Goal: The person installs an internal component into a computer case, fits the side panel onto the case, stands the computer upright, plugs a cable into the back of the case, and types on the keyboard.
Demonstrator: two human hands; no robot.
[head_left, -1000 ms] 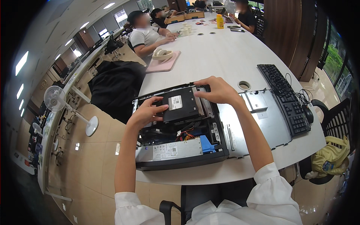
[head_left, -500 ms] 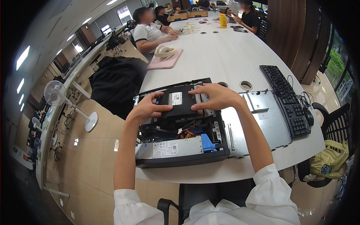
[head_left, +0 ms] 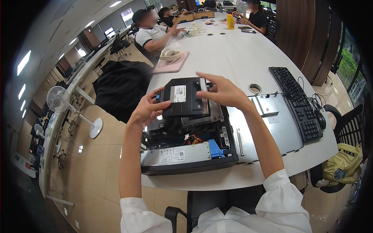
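Observation:
An open desktop computer case (head_left: 186, 155) lies flat on the white table (head_left: 233, 58) in front of me. Both hands hold a flat black drive unit (head_left: 182, 97) with a white label, lifted above the case's far end. My left hand (head_left: 145, 110) grips its left edge. My right hand (head_left: 221, 91) holds its right edge, fingers spread over the top. Inside the case I see a silver power supply (head_left: 178, 155), a blue plastic part (head_left: 215, 148) and coloured wires.
The case's grey side panel (head_left: 272, 124) lies to the right, beside a black keyboard (head_left: 297, 103) and mouse (head_left: 321, 120). A pink mat with a headset (head_left: 171, 58) lies farther off. Other people sit at the table's far end. A standing fan (head_left: 58, 99) is on the left floor.
The black drive unit has risen up out of the case between my hands, and the view has tilted down and closer.

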